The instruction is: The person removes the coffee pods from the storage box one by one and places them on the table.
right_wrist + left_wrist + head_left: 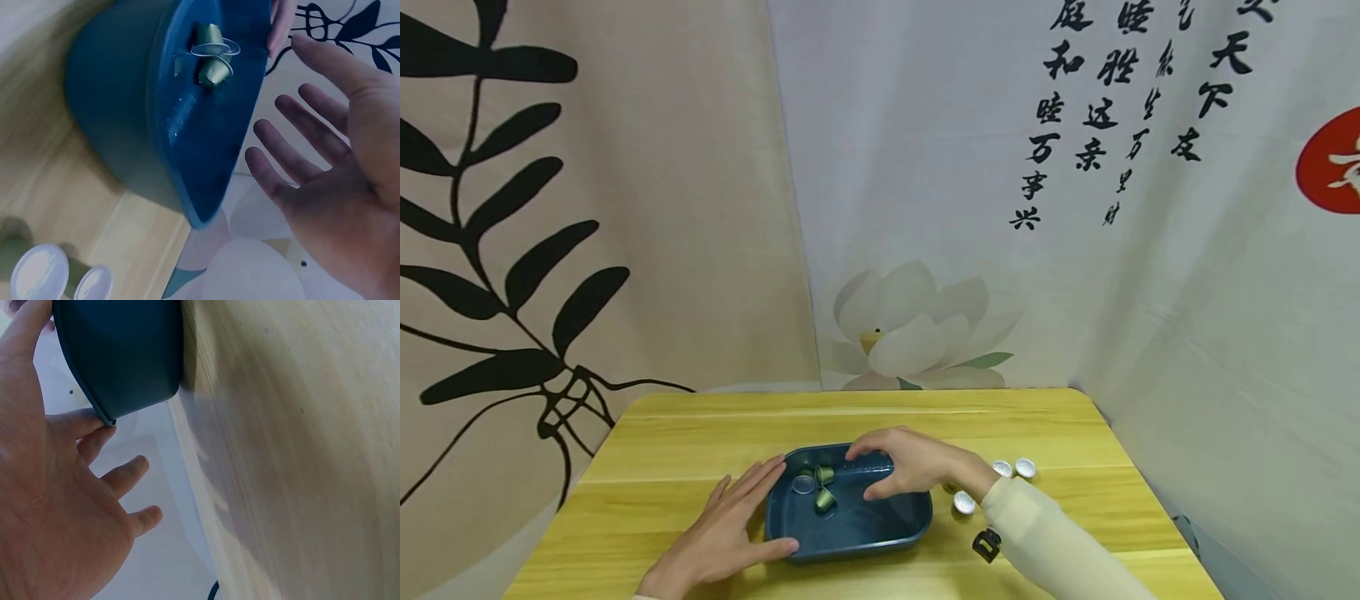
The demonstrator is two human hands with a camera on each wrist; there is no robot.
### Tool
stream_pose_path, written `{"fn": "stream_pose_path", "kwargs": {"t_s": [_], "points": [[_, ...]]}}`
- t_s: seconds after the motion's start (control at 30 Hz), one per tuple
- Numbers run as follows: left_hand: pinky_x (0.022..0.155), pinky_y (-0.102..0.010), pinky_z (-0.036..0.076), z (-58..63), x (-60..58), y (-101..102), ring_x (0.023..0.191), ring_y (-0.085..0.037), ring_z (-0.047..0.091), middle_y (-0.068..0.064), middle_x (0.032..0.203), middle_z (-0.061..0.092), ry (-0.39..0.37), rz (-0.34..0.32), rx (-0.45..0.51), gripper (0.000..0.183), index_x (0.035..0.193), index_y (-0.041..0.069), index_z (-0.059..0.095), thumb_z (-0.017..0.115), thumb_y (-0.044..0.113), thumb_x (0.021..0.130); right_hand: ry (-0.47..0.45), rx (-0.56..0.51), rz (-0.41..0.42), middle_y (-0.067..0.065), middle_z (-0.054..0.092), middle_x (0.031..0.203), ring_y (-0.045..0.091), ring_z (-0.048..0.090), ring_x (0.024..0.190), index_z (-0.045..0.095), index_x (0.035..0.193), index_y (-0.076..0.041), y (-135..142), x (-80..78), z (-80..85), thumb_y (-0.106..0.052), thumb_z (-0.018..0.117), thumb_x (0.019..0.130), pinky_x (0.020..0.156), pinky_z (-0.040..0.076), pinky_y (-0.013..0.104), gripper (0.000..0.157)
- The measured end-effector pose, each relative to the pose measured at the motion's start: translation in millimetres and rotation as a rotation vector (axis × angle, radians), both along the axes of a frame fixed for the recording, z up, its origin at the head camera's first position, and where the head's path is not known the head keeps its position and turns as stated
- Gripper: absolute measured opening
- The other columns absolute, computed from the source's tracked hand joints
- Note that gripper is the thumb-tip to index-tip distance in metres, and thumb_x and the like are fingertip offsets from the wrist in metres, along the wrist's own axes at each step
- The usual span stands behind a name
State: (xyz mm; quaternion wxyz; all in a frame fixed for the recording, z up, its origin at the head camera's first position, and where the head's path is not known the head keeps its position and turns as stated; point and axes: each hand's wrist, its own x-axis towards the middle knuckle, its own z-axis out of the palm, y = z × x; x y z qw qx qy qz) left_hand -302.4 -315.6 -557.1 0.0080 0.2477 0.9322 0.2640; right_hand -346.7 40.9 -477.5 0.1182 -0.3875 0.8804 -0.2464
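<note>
Wood-grain tabletop [685,433] lies beneath both hands. Nearest, the left hand [722,529] spreads wide, thumb and fingertips touching the rim of a blue tray [868,518] that looks stiff, smooth and apt to slide, best held by that rim. Inside, just right of the left fingers, small green capsules [824,500] appear light, slick and easily dented, suiting a gentle pinch below the lip. The right hand [913,462], back upward, hangs over the tray, thumb and fingers parted around nothing. Beside its wrist stand white-lidded capsules [964,503]; well beyond both hands hangs a lettered cloth [925,167].
</note>
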Motion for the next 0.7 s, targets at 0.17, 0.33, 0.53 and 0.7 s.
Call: {"fn": "stream_pose_path", "kwargs": {"t_s": [0.17, 0.33, 0.53, 0.7], "points": [[0.126, -0.092, 0.018, 0.7, -0.5, -0.6, 0.170, -0.051, 0.034, -0.007, 0.186, 0.036, -0.002, -0.005, 0.003, 0.114, 0.179, 0.019, 0.038, 0.082, 0.077, 0.090, 0.025, 0.062, 0.010, -0.002, 0.073, 0.153, 0.018, 0.069, 0.143, 0.072, 0.150, -0.019, -19.0, -9.9, -5.3, -0.032, 0.089, 0.100, 0.120, 0.058, 0.032, 0.055], [0.126, -0.092, 0.018, 1.4, 0.0, -1.8, 0.171, -0.050, 0.035, -0.008, 0.186, 0.036, 0.001, -0.007, 0.000, 0.113, 0.179, 0.020, 0.038, 0.081, 0.077, 0.091, 0.026, 0.100, 0.038, -0.002, 0.075, 0.151, 0.021, 0.072, 0.139, 0.072, 0.151, -0.018, -34.5, -15.9, -9.2, -0.031, 0.089, 0.101, 0.115, 0.060, 0.028, 0.055], [0.125, -0.093, 0.020, 0.5, 1.4, -1.8, 0.170, -0.051, 0.036, -0.007, 0.186, 0.036, 0.009, -0.015, 0.005, 0.113, 0.178, 0.019, 0.038, 0.082, 0.076, 0.091, 0.012, 0.159, 0.077, -0.004, 0.078, 0.146, 0.018, 0.074, 0.134, 0.075, 0.149, -0.020, -48.6, -21.8, -13.9, -0.029, 0.088, 0.101, 0.109, 0.061, 0.025, 0.050], [0.125, -0.093, 0.020, 0.9, 1.6, -2.2, 0.170, -0.051, 0.036, -0.007, 0.187, 0.036, 0.008, -0.016, 0.010, 0.112, 0.178, 0.019, 0.038, 0.082, 0.075, 0.091, -0.014, 0.176, 0.087, -0.007, 0.078, 0.145, 0.014, 0.075, 0.132, 0.076, 0.147, -0.022, -57.8, -25.1, -18.7, -0.028, 0.089, 0.101, 0.107, 0.062, 0.024, 0.048]]}}
